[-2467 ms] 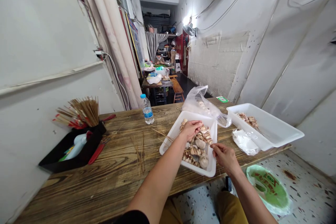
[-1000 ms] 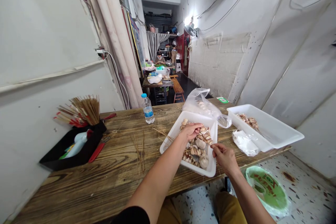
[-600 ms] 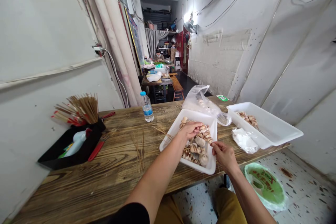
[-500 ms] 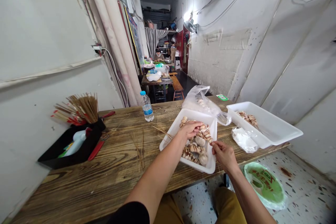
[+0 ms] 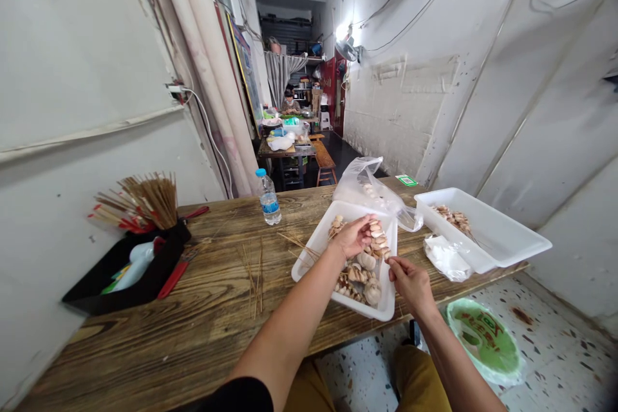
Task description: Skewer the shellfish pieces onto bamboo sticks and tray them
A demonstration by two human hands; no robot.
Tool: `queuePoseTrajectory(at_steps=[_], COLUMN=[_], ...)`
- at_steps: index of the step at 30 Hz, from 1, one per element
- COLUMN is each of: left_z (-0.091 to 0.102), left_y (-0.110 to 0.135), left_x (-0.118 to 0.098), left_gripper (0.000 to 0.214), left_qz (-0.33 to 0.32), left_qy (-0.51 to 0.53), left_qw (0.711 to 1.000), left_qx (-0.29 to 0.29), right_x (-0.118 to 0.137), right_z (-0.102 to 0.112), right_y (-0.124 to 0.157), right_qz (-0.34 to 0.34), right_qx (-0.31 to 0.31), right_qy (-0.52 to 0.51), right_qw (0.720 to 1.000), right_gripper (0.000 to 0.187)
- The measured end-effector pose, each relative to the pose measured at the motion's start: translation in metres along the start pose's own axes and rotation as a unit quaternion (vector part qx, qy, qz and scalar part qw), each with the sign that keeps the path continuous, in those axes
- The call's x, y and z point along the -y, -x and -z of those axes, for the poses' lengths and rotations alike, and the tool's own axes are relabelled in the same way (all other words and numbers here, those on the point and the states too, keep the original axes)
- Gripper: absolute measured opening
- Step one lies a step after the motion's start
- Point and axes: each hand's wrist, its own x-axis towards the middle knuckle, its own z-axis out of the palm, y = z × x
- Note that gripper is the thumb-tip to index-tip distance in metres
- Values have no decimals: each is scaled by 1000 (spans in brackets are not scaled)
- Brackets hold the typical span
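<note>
The left hand, fingers closed, and the right hand, fingertips pinched, grip one skewer of garlic cloves over one white tray, with one clear bag beyond the grip, one bottle leftward and one second tray rightward.

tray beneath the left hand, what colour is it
The tray is white, seen in the head view.

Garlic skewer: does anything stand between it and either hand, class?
Nothing visible does: the left hand is at the garlic skewer's far end, the right hand at its near end.
</note>
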Motion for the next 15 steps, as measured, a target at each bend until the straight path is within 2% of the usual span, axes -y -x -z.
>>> queuePoseTrajectory(at_steps=[3, 7, 9, 11, 12, 13, 15], left_z=[-3, 1, 4, 7, 9, 10, 13], left_y=[6, 5, 2, -2, -3, -4, -4], left_x=[-8, -14, -11, -3, 2, 8, 20], left_gripper=[39, 49, 49, 47, 44, 40, 29], left_qz=[-15, -31, -42, -65, -83, -104, -131], left_qy=[63, 41, -18, -148, -244, -351, -555], left_qw=[998, 998, 999, 986, 964, 926, 818], left_qx=[23, 31, 10, -42, -70, -88, -72], right_x=[0, 2, 4, 7, 8, 9, 11], right_z=[0, -3, 2, 16, 28, 44, 82], right_y=[3, 15, 16, 5, -5, -19, -54], right_qz=[18, 43, 48, 46, 40, 30, -1], right_qx=[-10, -27, -33, -41, -48, -63, -96], right_qy=[-33, -75, -76, -44, -13, 27, 134], right_qw=[999, 996, 995, 997, 998, 997, 986], right_gripper=[47, 47, 47, 46, 44, 42, 35])
